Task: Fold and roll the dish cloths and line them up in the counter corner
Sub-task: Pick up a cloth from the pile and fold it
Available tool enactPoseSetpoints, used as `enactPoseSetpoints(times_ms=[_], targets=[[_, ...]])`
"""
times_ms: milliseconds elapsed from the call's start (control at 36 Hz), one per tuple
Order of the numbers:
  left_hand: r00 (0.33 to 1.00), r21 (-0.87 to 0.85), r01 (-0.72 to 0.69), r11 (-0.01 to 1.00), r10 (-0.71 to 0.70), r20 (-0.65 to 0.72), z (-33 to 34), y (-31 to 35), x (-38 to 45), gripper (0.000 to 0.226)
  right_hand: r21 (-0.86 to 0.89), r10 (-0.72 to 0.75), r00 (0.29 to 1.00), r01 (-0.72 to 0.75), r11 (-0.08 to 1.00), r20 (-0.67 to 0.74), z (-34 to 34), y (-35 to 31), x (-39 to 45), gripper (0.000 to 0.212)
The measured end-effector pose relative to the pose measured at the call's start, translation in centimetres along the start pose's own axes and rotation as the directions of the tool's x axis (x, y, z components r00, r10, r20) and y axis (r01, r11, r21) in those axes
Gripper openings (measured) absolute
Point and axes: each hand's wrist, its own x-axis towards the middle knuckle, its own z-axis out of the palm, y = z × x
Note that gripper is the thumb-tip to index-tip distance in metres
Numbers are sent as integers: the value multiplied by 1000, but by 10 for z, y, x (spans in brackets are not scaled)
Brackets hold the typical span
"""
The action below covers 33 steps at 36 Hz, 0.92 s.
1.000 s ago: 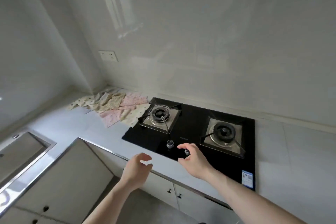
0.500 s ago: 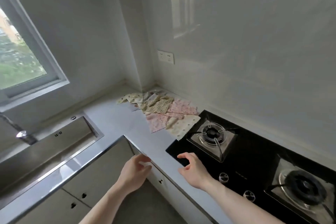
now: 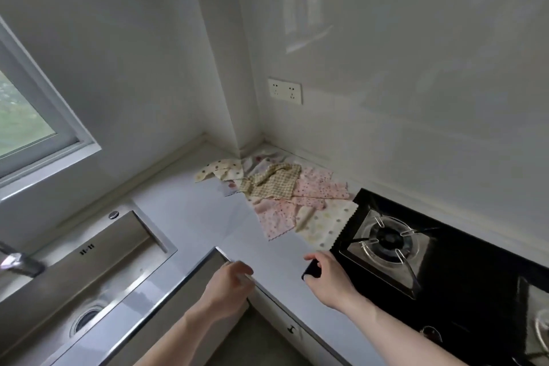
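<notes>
Several dish cloths (image 3: 276, 193) lie unfolded in a loose overlapping heap in the counter corner: cream dotted, beige checked, pink flowered, and a pale yellow dotted one reaching the hob's edge. My left hand (image 3: 227, 288) hovers over the inner counter edge, fingers loosely curled, holding nothing. My right hand (image 3: 326, 279) hovers above the counter by the hob's near left corner, fingers relaxed and empty. Both hands are well short of the cloths.
A black glass gas hob (image 3: 416, 249) with a burner fills the right side. A steel sink (image 3: 89, 276) with a tap sits at the left under a window. A wall socket (image 3: 284, 90) is above the corner. White counter (image 3: 202, 217) stretches between sink and cloths.
The view has swung left from the hob toward the corner and moved closer. Both hands have moved from over the hob knobs toward the counter in front of the cloths.
</notes>
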Motion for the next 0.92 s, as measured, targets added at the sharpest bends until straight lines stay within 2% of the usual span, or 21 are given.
enactPoseSetpoints(times_ms=[194, 306, 528, 806, 917], targets=[[976, 61, -151, 987, 139, 166, -34, -41, 80, 18, -26, 165, 971, -172, 985, -171, 33, -6, 47, 39], [954, 88, -195, 977, 168, 248, -46, -73, 118, 20, -53, 244, 941, -263, 963, -234, 67, -14, 67, 42], [908, 170, -308, 936, 236, 346, -39, -97, 183, 20, -109, 283, 888, -342, 933, -363, 95, -12, 100, 51], [905, 352, -423, 835, 368, 214, 13, -133, 273, 74, -274, 164, 847, -338, 900, -505, 96, 54, 151, 63], [885, 404, -449, 797, 458, 80, 42, -160, 284, 76, -283, 90, 785, -325, 903, -612, 114, 85, 162, 58]])
